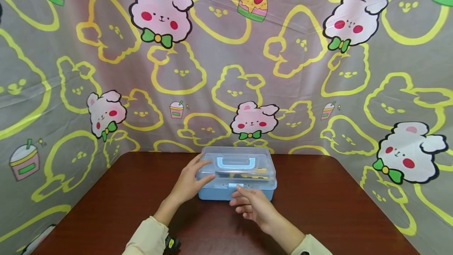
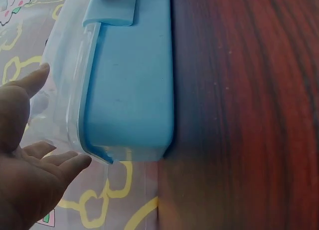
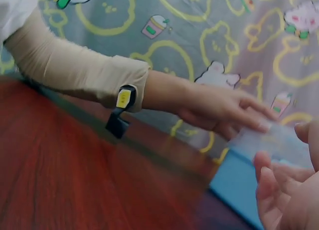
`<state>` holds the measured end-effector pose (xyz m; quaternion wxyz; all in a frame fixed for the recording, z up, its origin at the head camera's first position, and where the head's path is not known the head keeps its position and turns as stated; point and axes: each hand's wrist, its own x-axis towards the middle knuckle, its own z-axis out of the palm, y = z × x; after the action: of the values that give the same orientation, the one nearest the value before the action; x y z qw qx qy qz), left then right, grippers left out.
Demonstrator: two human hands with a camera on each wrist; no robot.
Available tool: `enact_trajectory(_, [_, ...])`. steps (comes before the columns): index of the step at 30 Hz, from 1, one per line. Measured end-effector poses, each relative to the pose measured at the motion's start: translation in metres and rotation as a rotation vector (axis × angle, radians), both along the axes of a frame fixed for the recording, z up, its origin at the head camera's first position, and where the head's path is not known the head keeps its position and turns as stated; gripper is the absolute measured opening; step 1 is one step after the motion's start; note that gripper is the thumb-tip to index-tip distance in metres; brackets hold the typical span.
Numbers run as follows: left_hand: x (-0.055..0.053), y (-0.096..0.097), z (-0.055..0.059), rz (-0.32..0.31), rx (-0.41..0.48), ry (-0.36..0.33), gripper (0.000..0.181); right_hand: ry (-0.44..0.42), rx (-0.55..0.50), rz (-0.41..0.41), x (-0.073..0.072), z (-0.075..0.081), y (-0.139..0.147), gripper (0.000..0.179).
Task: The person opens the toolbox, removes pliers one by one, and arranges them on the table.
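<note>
A blue plastic box [image 1: 216,194] with a clear lid [image 1: 233,152] stands on the table. On top of the lid lies a light blue handle [image 1: 236,163], and a blue latch [image 1: 236,186] sits at the front. Yellow and dark items [image 1: 249,175] show through the lid. My left hand [image 1: 190,180] is at the box's left end, thumb and fingers spread around the lid's corner; the left wrist view has the fingertips [image 2: 79,161] right at the lid's edge. In front of the latch is my right hand [image 1: 255,207], its fingers loosely bent and its thumb near the latch.
The dark red wooden table [image 1: 311,192] extends on both sides of the box. A cloth backdrop [image 1: 301,89] with cartoon rabbits hangs behind and beside the table. A black strap device [image 3: 122,106] is on the left wrist.
</note>
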<state>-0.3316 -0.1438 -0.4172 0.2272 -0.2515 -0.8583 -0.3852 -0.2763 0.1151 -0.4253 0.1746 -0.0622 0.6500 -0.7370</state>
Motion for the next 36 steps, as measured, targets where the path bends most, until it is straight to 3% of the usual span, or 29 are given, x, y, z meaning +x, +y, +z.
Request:
enact_trajectory(3, [0.0, -0.002, -0.002, -0.004, 0.001, -0.013, 0.05, -0.125, -0.034, 0.008, -0.001, -0.012, -0.007, 0.073])
enact_trajectory(6, [-0.001, -0.001, -0.001, -0.03, 0.004, -0.024, 0.05, -0.196, -0.073, -0.063, -0.003, -0.018, -0.011, 0.084])
enact_trajectory(11, [-0.001, -0.003, -0.002, -0.061, -0.004, -0.028, 0.049, -0.259, -0.199, -0.181, -0.006, -0.023, -0.017, 0.078])
enact_trajectory(19, [-0.004, -0.008, -0.001, -0.064, -0.008, 0.019, 0.048, -0.248, -0.314, -0.253, -0.007, -0.025, -0.025, 0.079])
enact_trajectory(26, [-0.003, -0.006, 0.0, -0.057, -0.014, -0.039, 0.048, -0.236, -0.282, -0.289, -0.007, -0.026, -0.024, 0.076])
enact_trajectory(32, [-0.004, -0.006, -0.001, -0.05, -0.013, 0.014, 0.048, -0.21, -0.256, -0.317, -0.009, -0.026, -0.025, 0.072])
enact_trajectory(36, [-0.003, -0.006, -0.001, -0.041, -0.018, 0.015, 0.048, -0.226, -0.249, -0.335, -0.008, -0.026, -0.026, 0.076])
